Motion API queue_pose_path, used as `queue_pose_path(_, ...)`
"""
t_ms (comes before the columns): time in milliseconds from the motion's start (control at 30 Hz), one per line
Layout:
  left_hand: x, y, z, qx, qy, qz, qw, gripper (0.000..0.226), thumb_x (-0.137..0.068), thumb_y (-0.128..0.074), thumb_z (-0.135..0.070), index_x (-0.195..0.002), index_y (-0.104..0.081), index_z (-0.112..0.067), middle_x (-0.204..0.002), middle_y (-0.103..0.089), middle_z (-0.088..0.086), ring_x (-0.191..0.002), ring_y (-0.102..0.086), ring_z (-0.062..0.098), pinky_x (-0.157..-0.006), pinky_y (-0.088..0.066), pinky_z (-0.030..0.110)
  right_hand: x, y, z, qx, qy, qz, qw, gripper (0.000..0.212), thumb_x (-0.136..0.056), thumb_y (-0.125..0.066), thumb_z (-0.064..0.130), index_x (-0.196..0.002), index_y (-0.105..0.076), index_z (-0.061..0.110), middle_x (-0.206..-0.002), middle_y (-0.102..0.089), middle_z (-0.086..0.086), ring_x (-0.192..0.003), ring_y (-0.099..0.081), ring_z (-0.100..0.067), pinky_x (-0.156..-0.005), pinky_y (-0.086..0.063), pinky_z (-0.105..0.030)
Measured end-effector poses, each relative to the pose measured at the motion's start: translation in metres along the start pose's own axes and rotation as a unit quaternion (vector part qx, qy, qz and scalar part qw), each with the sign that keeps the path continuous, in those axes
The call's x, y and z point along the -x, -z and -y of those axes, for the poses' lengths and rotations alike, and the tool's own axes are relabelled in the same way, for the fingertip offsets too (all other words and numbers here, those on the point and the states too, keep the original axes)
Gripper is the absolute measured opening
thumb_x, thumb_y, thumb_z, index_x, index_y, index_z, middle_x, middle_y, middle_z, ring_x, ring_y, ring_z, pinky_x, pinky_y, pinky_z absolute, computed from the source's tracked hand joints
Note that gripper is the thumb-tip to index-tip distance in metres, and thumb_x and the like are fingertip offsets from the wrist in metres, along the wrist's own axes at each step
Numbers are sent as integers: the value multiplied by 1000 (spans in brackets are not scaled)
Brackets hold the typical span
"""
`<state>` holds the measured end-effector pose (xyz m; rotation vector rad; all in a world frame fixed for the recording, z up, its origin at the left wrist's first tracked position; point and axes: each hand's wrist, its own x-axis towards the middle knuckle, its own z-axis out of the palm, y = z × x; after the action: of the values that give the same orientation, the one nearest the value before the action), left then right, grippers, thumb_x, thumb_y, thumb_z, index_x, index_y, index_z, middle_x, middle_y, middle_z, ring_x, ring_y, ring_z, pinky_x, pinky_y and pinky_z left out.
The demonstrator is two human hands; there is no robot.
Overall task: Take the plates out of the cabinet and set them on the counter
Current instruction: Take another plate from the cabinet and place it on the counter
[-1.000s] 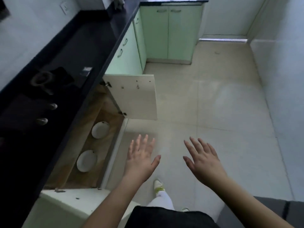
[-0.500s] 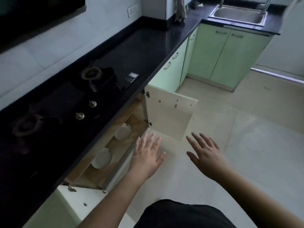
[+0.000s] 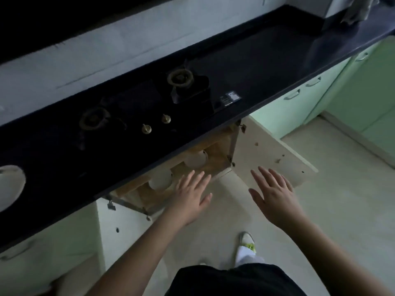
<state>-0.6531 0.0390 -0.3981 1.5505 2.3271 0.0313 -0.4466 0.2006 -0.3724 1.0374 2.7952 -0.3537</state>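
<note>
Both hands are empty and spread flat, palms down, fingers straight. The left hand [image 3: 190,194] hovers just in front of the open cabinet [image 3: 215,154], near the nearer plate [image 3: 160,179]; the right hand [image 3: 272,192] hangs over the floor before the open door [image 3: 267,154]. A second plate [image 3: 196,160] lies deeper on the same shelf, and one plate [image 3: 10,186] already sits at the left end of the table [image 3: 267,60]. To do this step well, I think the left hand should go under the table's front edge (it overhangs the shelf) and take the nearer plate by its rim, keeping it level.
</note>
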Motion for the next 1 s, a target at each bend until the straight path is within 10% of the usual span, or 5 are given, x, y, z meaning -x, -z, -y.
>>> queue_pose_path(467,41,-7,-17,34,235,-44,970,71,-93,-4,-62,-157,-5,-29,-166,-3,-6,-151,8,16,-120,-2,42,-90,27,6,37,250,13,967,60,-98,-28,51,-150,-32,20,-157,-32,-3,-146,-23,-25,-118,-17,-42)
queue_pose_path(1000,147,-48,18,82,319,-108,938,68,-94,-10,-58,-155,-8,-29,-164,-15,-1,-151,-1,24,-120,-3,45,-44,-6,126,101,389,32,915,61,-98,-26,49,-150,-31,17,-156,-33,-1,-145,-26,-20,-119,-15,-40)
